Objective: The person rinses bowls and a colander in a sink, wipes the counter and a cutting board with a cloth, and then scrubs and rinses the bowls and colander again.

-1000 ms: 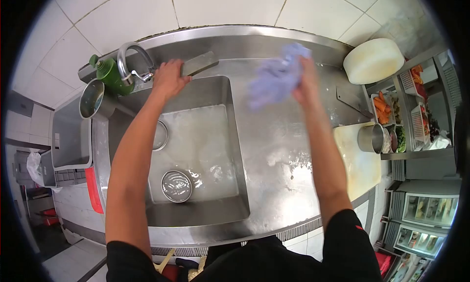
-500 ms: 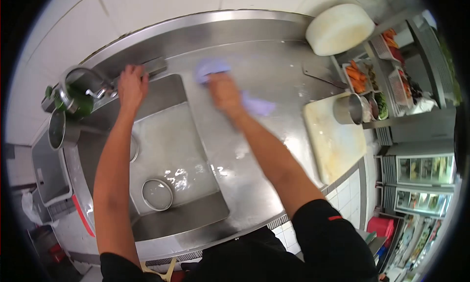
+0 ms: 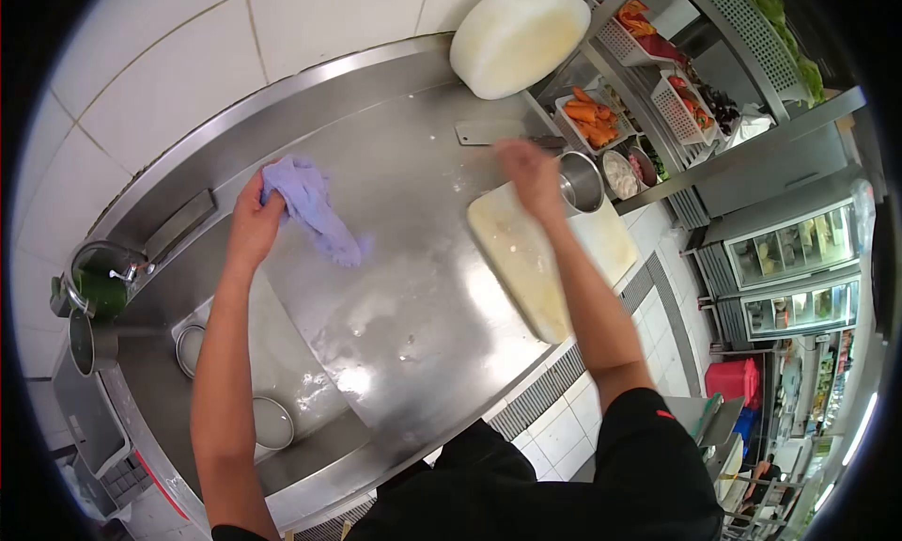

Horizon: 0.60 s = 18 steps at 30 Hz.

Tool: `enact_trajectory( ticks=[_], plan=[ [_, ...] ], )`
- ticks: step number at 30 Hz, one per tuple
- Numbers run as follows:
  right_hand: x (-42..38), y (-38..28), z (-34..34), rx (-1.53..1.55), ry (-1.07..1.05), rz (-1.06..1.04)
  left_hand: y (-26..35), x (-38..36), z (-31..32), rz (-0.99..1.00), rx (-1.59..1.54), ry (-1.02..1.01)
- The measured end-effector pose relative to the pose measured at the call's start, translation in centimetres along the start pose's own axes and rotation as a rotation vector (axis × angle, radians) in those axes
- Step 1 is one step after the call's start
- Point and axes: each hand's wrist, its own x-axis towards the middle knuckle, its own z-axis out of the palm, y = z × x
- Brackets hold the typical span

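Observation:
My left hand [image 3: 256, 223] is closed on a purple cloth [image 3: 308, 203], which hangs over the wet steel counter [image 3: 395, 231] just right of the sink. On the other side, my right hand [image 3: 529, 179] is smeared by motion, its fingers unclear. It overlaps the edge of the white cutting board [image 3: 512, 250] and comes close to the handle of a cleaver [image 3: 489, 132] lying flat on the counter. A steel pot [image 3: 584, 182] stands on the board beside this hand.
A thick round white block [image 3: 521, 38] leans at the back wall. Shelves at right hold baskets of carrots [image 3: 592, 118] and other vegetables. The sink [image 3: 272, 325] at left contains water and round metal pieces [image 3: 272, 423]. A faucet [image 3: 132, 271] rises at its far left.
The cloth has passed from my right hand to my left, which has left the sink's back edge. My right hand has moved right toward the cleaver and board. The view has turned right.

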Motion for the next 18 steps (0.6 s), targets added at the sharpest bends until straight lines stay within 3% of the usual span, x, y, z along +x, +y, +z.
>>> enact_trajectory(
  ticks=[1,2,4,6,8,9,11,12,18],
  plan=[
    [2.1,3.1,-3.7,-0.021,0.032,0.056,0.5,0.3,0.9,0.003,0.007,-0.002],
    [4.2,4.4,-7.2,-0.245,0.080,0.111,1.0,0.3,2.0,0.032,0.054,-0.110],
    [8.0,13.0,-11.6,-0.367,0.091,0.104,0.9,0.3,4.7,0.063,0.118,-0.219],
    [10.3,18.4,-13.9,-0.411,0.026,0.031,-3.3,-0.2,9.3,-0.077,0.346,-0.234],
    [12.1,22.5,-13.8,-0.456,-0.048,-0.040,-7.3,-2.2,15.0,0.053,0.927,-0.115],
    [13.1,24.1,-13.3,-0.402,-0.150,-0.032,-7.6,-2.9,17.4,0.048,0.941,-0.116],
    [14.9,26.1,-12.6,-0.336,-0.248,-0.018,-7.6,-3.3,22.1,0.089,1.015,0.212],
    [15.8,26.3,-12.1,-0.414,-0.350,-0.059,-7.4,-3.2,24.1,0.150,1.053,0.267],
    [18.7,27.9,-8.5,-0.572,-0.636,-0.185,-6.3,-0.4,28.7,0.037,1.144,0.218]
  ],
)
